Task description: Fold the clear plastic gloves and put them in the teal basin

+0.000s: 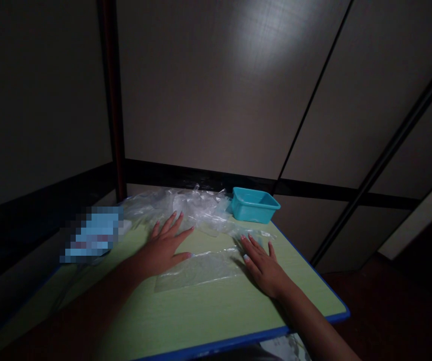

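Observation:
A clear plastic bag (204, 268) lies flat on the light green table (200, 321). My left hand (166, 245), fingers spread, rests at the bag's upper left edge. On the right side, my right hand (263, 265) is over the bag's end with its fingers stretched apart. Neither hand grips anything. Beyond my fingers, a heap of crumpled clear plastic bags (200, 208) covers the back of the table, and part of it trails to the right past my right fingertips.
A turquoise plastic basket (255, 205) stands at the back right corner. A blurred-out blue item (95, 233) is at the left, with a small white object (125, 226) beside it. Brown panels (208, 100) rise behind the table, which has a blue edge.

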Available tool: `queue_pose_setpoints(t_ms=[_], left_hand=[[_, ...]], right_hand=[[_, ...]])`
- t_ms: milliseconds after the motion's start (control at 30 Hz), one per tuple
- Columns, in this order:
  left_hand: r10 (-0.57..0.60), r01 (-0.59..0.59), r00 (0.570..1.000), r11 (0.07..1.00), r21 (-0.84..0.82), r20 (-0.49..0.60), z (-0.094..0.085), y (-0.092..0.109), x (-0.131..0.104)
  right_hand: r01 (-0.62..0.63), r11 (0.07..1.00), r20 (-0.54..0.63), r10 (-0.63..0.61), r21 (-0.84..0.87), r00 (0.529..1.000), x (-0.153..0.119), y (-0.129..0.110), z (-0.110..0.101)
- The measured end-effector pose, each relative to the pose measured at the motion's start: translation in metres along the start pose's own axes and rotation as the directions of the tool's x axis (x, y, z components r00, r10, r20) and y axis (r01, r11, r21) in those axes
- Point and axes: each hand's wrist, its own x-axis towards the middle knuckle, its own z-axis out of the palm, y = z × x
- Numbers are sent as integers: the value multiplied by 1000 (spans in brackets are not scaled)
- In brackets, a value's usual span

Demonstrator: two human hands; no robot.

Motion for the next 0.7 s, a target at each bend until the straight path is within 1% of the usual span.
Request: queue_pose_setpoints(t_ms=[467, 700], left_hand=[[-15, 15, 1000, 1000, 8, 21, 1, -1, 0], [-28, 28, 999, 1000, -12, 32, -1, 0, -1]], right_hand=[[-12, 1000, 6, 12, 9, 1000, 0, -1, -2], [-25, 999, -36, 26, 33, 999, -1, 2, -3]])
